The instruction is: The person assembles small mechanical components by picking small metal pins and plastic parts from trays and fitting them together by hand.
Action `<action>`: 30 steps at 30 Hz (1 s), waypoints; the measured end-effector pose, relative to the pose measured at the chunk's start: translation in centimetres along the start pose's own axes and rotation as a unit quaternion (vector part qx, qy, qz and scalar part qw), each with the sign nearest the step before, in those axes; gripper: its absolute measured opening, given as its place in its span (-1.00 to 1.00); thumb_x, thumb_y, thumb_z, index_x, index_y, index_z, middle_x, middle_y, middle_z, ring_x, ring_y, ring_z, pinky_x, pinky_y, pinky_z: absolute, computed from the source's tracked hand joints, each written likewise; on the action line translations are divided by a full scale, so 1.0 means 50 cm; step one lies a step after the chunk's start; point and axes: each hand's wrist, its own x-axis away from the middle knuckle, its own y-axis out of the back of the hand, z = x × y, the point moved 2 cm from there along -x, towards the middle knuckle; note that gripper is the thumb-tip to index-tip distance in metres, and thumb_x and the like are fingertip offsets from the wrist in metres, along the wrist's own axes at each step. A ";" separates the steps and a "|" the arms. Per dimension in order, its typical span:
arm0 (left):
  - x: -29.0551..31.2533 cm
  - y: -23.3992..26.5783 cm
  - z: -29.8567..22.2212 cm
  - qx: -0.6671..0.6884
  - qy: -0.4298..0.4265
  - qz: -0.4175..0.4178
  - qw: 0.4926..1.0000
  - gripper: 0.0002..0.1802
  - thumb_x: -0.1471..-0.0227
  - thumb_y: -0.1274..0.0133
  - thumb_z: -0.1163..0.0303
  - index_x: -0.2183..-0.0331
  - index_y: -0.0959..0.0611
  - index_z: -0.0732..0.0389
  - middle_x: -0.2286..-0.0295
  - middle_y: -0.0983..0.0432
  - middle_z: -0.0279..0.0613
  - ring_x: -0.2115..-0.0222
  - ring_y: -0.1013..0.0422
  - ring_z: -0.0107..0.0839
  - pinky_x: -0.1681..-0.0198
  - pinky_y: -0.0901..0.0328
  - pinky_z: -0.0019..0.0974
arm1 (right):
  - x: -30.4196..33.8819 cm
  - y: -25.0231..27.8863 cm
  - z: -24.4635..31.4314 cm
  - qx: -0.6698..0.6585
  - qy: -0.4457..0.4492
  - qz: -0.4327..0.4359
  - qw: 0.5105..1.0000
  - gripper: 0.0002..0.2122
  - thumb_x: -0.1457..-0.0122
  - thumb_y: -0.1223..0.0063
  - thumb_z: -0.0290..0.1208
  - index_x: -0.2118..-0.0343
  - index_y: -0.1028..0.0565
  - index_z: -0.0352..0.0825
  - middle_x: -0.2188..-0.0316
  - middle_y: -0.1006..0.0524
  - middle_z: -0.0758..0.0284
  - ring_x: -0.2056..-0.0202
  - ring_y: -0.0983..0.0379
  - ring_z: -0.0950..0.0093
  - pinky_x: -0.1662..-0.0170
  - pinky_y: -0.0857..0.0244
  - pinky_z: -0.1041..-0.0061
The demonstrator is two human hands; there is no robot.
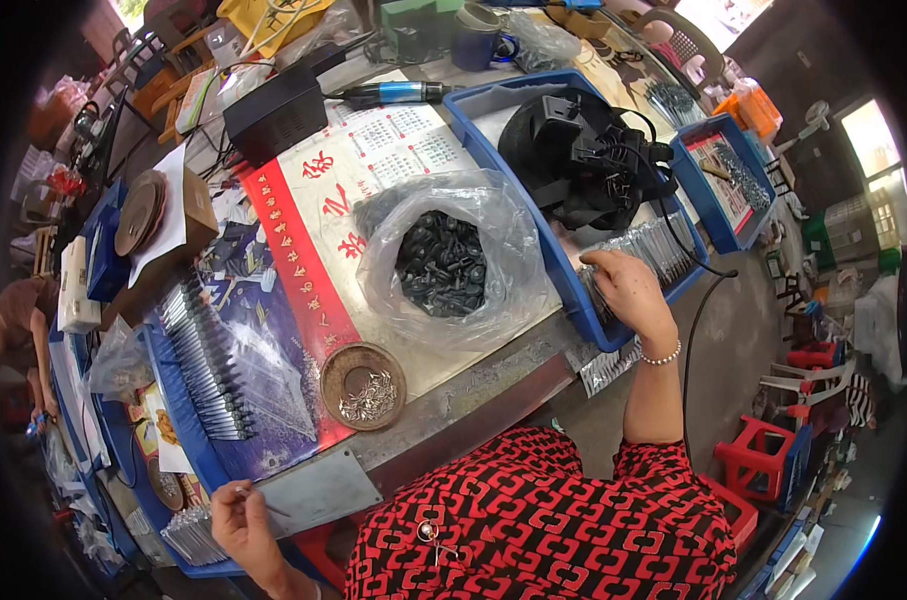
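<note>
My right hand (pixel 629 290) reaches into the blue tray (pixel 514 155) on my right and its fingers close on a bundle of thin metal rods in clear wrapping (pixel 639 250). My left hand (pixel 239 520) is low at the left, pinching a thin metal pin (pixel 259 500) above a stack of wrapped rods (pixel 189 535). Between the hands lies a clear plastic bag of small black parts (pixel 442 265) and a round brown dish (pixel 364 385) with small metal bits in it.
A row of black-tipped metal rods (pixel 209 365) lies in a blue tray at the left. A pile of black parts with cables (pixel 579 155) fills the far end of the right tray. Another person (pixel 19 330) sits at far left. Red stools (pixel 764 455) stand on the floor right.
</note>
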 end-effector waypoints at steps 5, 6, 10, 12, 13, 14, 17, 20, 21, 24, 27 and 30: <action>0.009 -0.089 -0.033 0.082 0.044 0.082 0.992 -0.89 0.06 -0.04 0.57 0.41 -0.45 0.27 0.49 -0.36 -0.36 0.65 -0.15 -0.74 0.61 -0.05 -0.66 | 0.003 -0.018 -0.019 0.027 -0.013 0.072 0.997 -0.76 0.01 0.17 -0.50 0.27 -0.48 -0.25 0.39 -0.51 0.15 0.29 -0.43 0.19 0.21 -0.29 0.27; 0.010 -0.097 -0.034 0.091 0.052 0.092 0.990 -0.89 0.07 -0.05 0.56 0.41 -0.45 0.27 0.48 -0.37 -0.35 0.64 -0.18 -0.73 0.61 -0.07 -0.65 | 0.003 -0.017 -0.018 0.025 -0.014 0.072 0.997 -0.76 0.01 0.17 -0.50 0.27 -0.48 -0.25 0.39 -0.51 0.15 0.29 -0.43 0.19 0.21 -0.29 0.27; 0.006 -0.114 -0.042 0.110 0.065 0.099 0.987 -0.89 0.05 -0.04 0.55 0.41 -0.45 0.27 0.50 -0.36 -0.35 0.63 -0.21 -0.71 0.59 -0.10 -0.63 | 0.004 -0.012 -0.011 0.034 -0.012 0.080 0.996 -0.78 0.02 0.17 -0.50 0.27 -0.44 -0.27 0.43 -0.51 0.15 0.31 -0.43 0.18 0.23 -0.29 0.25; 0.006 -0.111 -0.036 0.112 0.077 0.104 0.985 -0.92 0.03 -0.01 0.53 0.40 -0.45 0.29 0.53 -0.37 -0.33 0.61 -0.23 -0.67 0.54 -0.15 -0.59 | 0.004 -0.010 -0.002 0.024 -0.008 0.075 0.997 -0.79 0.02 0.15 -0.50 0.29 -0.43 -0.28 0.45 -0.50 0.15 0.32 -0.43 0.16 0.24 -0.28 0.24; 0.006 -0.110 -0.033 0.110 0.079 0.096 0.986 -0.92 0.03 -0.01 0.53 0.40 -0.45 0.29 0.53 -0.37 -0.33 0.61 -0.23 -0.67 0.54 -0.15 -0.59 | 0.005 -0.007 0.002 0.003 0.013 0.041 0.999 -0.81 0.03 0.13 -0.51 0.31 -0.40 -0.30 0.47 -0.49 0.15 0.34 -0.42 0.15 0.26 -0.28 0.24; 0.006 -0.113 -0.028 0.129 0.083 0.096 0.983 -0.92 0.01 0.01 0.53 0.40 -0.44 0.29 0.55 -0.37 -0.32 0.60 -0.24 -0.65 0.52 -0.16 -0.57 | 0.007 -0.004 0.005 -0.019 0.035 0.006 0.999 -0.83 0.04 0.11 -0.51 0.33 -0.38 -0.31 0.49 -0.48 0.14 0.36 -0.42 0.14 0.28 -0.28 0.24; 0.007 -0.110 -0.010 0.142 0.085 0.064 0.984 -0.91 -0.03 0.04 0.51 0.36 -0.43 0.31 0.59 -0.36 -0.30 0.60 -0.29 -0.59 0.49 -0.22 -0.52 | 0.002 0.000 0.000 -0.034 -0.032 0.069 0.997 -0.85 0.07 0.07 -0.53 0.37 -0.36 -0.34 0.47 -0.47 0.11 0.36 -0.39 0.10 0.29 -0.28 0.28; 0.003 -0.123 0.002 0.256 0.132 0.060 0.956 -0.87 -0.07 0.06 0.47 0.33 -0.41 0.32 0.58 -0.36 -0.27 0.63 -0.35 -0.49 0.52 -0.29 -0.49 | 0.007 0.027 0.024 -0.108 -0.027 -0.089 0.990 -0.83 0.00 0.05 -0.59 0.30 -0.39 -0.38 0.50 -0.46 0.21 0.47 -0.41 0.35 0.38 -0.26 0.46; 0.003 -0.120 0.007 0.294 0.130 0.059 0.945 -0.86 -0.08 0.07 0.45 0.32 -0.41 0.32 0.57 -0.37 -0.25 0.64 -0.37 -0.47 0.53 -0.31 -0.48 | 0.009 0.038 0.041 -0.177 -0.036 -0.153 0.972 -0.83 -0.02 0.04 -0.61 0.27 -0.40 -0.40 0.51 -0.46 0.28 0.50 -0.39 0.49 0.40 -0.25 0.53; -0.006 -0.131 0.006 0.364 0.137 0.081 0.918 -0.86 -0.09 0.09 0.45 0.28 -0.45 0.29 0.58 -0.37 -0.30 0.66 -0.31 -0.57 0.61 -0.21 -0.56 | 0.017 0.085 0.133 -0.314 -0.014 -0.224 0.923 -0.78 -0.02 0.01 -0.64 0.22 -0.42 -0.43 0.47 -0.43 0.41 0.49 -0.29 0.69 0.43 -0.20 0.71; -0.003 -0.134 0.021 0.380 0.134 0.114 0.908 -0.83 -0.10 0.09 0.43 0.24 -0.46 0.26 0.55 -0.35 -0.33 0.69 -0.21 -0.63 0.65 -0.09 -0.61 | 0.004 0.062 0.246 -0.434 0.019 -0.133 0.891 -0.75 0.03 0.00 -0.67 0.22 -0.43 -0.45 0.42 -0.43 0.43 0.51 -0.31 0.73 0.44 -0.19 0.77; 0.005 -0.130 0.021 0.403 0.135 0.121 0.897 -0.79 -0.10 0.09 0.44 0.20 -0.45 0.27 0.55 -0.36 -0.35 0.67 -0.18 -0.66 0.62 -0.09 -0.61 | -0.009 -0.017 0.377 -0.521 0.073 0.098 0.845 -0.74 0.05 0.00 -0.70 0.23 -0.44 -0.47 0.45 -0.42 0.41 0.54 -0.32 0.72 0.49 -0.20 0.77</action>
